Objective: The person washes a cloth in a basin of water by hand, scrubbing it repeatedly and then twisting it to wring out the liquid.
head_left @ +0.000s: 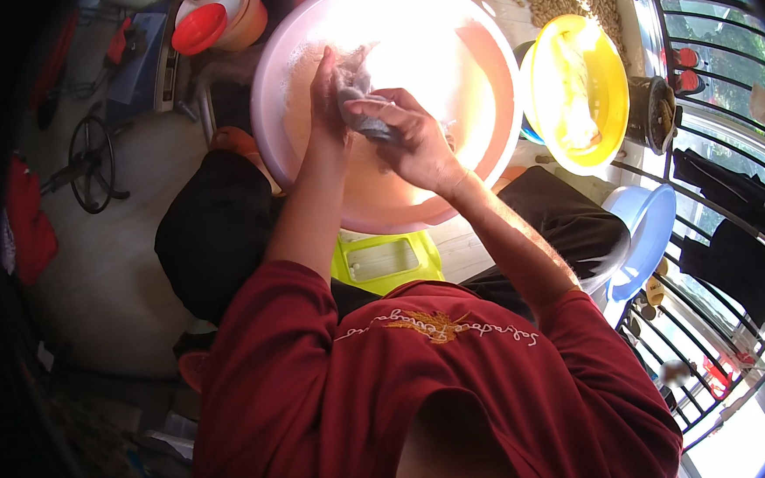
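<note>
A bunched grey cloth (365, 124), wet-looking, is held over a large pink basin (268, 128); its exact kind does not show. My right hand (420, 140) has its fingers curled round the cloth from the right. On the other side my left hand (329, 102) presses against the same cloth, thumb pointing up, its other fingers mostly hidden behind the cloth. Pale soapy water (370, 183) shows inside the basin. Strong sunlight washes out the basin's far part.
Right of the basin stands a yellow basin (615, 106) with something pale inside, and nearer me a light blue basin (658, 231). A lime-green plastic stool (359, 280) sits between my legs. Window bars (722, 60) line the right; a black handwheel (89, 165) is left.
</note>
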`<state>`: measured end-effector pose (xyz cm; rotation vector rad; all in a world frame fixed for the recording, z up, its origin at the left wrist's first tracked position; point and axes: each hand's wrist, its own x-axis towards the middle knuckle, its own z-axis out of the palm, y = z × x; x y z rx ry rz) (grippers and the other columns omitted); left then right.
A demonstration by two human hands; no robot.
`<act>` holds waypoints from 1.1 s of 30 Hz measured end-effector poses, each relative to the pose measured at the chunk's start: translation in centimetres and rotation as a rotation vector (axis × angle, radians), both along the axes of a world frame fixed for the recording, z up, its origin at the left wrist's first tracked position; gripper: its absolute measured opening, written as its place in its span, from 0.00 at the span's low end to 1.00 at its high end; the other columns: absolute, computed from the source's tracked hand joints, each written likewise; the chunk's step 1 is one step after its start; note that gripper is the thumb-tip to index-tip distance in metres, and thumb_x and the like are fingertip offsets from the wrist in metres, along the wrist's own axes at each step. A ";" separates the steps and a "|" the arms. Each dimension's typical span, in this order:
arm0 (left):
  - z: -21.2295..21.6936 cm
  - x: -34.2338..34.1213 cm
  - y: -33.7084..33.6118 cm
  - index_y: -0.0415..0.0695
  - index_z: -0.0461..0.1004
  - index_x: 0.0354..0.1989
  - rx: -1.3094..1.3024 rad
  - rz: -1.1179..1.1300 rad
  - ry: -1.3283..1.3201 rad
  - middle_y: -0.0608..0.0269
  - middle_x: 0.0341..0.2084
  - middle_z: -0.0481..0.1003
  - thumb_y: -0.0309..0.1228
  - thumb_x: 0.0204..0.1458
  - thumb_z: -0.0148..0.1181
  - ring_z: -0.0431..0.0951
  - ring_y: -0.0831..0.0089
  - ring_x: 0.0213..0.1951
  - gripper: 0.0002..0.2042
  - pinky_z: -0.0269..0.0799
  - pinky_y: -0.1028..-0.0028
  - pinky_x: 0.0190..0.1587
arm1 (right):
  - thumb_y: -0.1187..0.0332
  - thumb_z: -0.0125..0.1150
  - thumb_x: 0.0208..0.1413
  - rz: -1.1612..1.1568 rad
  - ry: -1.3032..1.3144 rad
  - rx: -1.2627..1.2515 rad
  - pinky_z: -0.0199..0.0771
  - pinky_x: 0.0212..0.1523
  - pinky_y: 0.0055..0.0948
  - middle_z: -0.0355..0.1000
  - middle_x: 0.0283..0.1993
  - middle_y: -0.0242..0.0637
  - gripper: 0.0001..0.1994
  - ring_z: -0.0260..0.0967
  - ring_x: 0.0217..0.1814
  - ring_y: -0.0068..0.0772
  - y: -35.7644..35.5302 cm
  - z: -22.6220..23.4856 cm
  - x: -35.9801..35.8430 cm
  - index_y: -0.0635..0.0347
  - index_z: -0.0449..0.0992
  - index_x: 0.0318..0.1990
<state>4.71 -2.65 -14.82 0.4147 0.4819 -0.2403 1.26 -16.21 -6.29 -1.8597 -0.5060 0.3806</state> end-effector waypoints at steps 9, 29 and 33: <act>0.1 -1.0 -1.5 0.43 0.69 0.41 -0.078 0.129 0.058 0.65 0.32 0.69 0.37 0.49 0.54 0.70 0.71 0.34 0.14 0.69 0.75 0.35 | 0.61 0.69 0.40 -0.179 -0.304 -0.250 0.73 0.34 0.36 0.65 0.39 0.46 0.20 0.69 0.37 0.46 3.0 -1.2 -1.0 0.56 0.71 0.41; -2.7 -0.2 -0.6 0.41 0.55 0.58 0.340 0.202 0.137 0.57 0.51 0.64 0.40 0.54 0.51 0.67 0.63 0.51 0.26 0.64 0.63 0.52 | 0.62 0.59 0.48 -0.204 0.409 -0.068 0.70 0.39 0.27 0.74 0.31 0.43 0.18 0.71 0.35 0.28 -6.0 -13.7 4.4 0.72 0.72 0.38; 0.1 -0.2 -1.3 0.43 0.68 0.48 0.098 0.149 0.119 0.61 0.40 0.72 0.44 0.52 0.53 0.71 0.67 0.44 0.21 0.67 0.67 0.47 | 0.72 0.60 0.45 -0.297 -0.123 -0.132 0.68 0.46 0.29 0.69 0.40 0.44 0.25 0.67 0.47 0.35 -1.6 -7.8 2.7 0.64 0.65 0.54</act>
